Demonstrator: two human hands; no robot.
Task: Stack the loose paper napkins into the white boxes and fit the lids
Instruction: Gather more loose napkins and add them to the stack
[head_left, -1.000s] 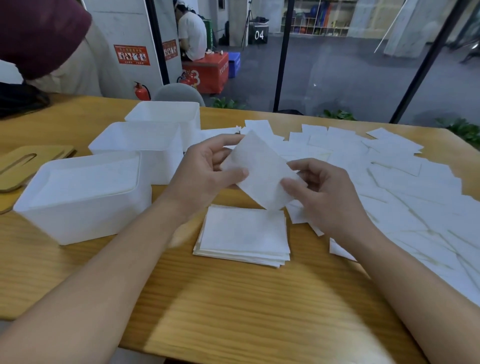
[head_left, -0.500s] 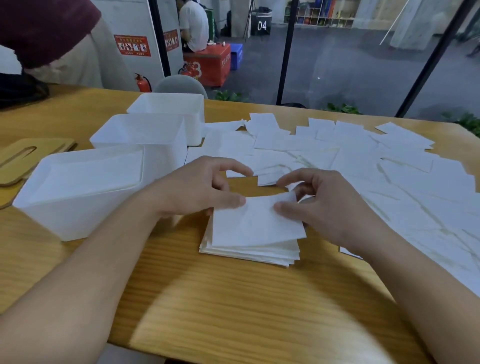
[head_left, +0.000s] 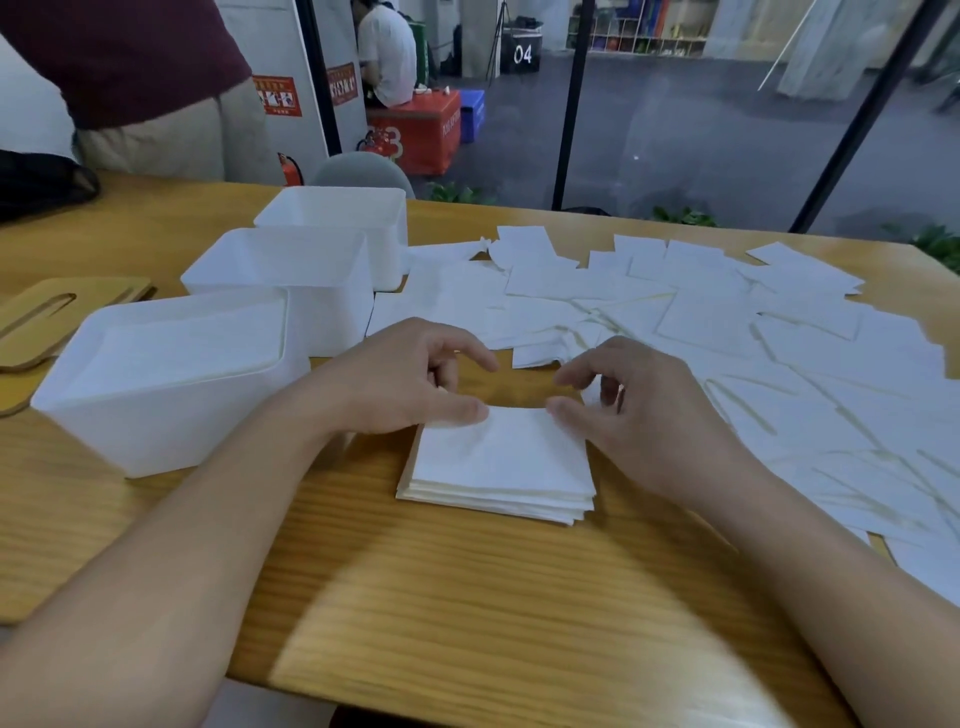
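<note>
Head view, hands: left hand (head_left: 405, 379) and right hand (head_left: 628, 415) loosely open, thumbs touching napkin stack (head_left: 501, 467) (far edge).
Boxes: white boxes (head_left: 171, 384) left of left hand.

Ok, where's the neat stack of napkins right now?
In the head view, the napkin stack sits on the wooden table at centre, between the left hand and right hand, right of the nearest white box.

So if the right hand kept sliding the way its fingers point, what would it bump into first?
Probably the left hand: the right hand points leftward across the napkin stack, thumb tips nearly meeting.
</note>
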